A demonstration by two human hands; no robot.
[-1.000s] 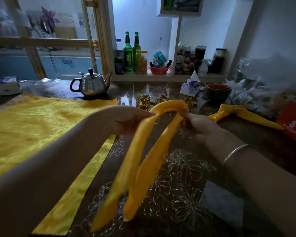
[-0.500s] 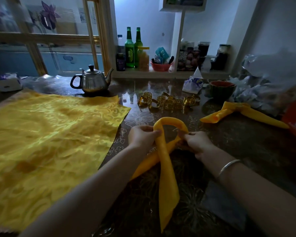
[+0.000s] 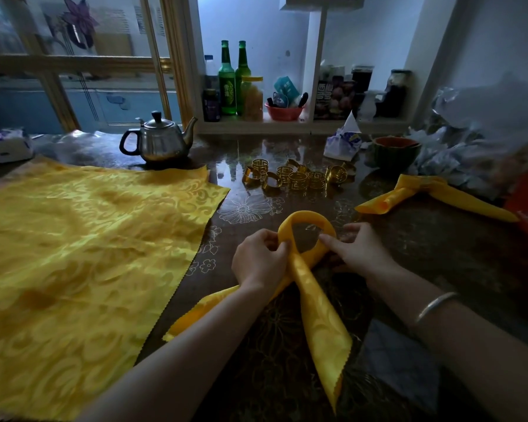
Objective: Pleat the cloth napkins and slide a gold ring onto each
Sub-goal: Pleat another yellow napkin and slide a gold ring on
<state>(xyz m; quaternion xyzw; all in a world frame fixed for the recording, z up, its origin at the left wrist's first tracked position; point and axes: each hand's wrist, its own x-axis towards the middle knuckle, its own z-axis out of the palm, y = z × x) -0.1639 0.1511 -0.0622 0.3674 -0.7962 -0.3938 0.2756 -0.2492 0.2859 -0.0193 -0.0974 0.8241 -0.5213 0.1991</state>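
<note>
the pleated yellow satin napkin (image 3: pixel 310 287) has dropped onto the dark glossy table (image 3: pixel 439 257); my left hand (image 3: pixel 258 260) and right hand (image 3: pixel 360 251) pinch its loop. shaping step, i judge; next, fetch a gold metal ring (image 3: pixel 297 180) from just beyond.

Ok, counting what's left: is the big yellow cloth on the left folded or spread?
Spread: the yellow cloth lies flat and unfolded on the table, no pleats visible.

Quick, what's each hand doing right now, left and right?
Left hand: closed, pinching the folded napkin at the loop's left side.
Right hand: closed, pinching the same napkin at the loop's right side.
</note>
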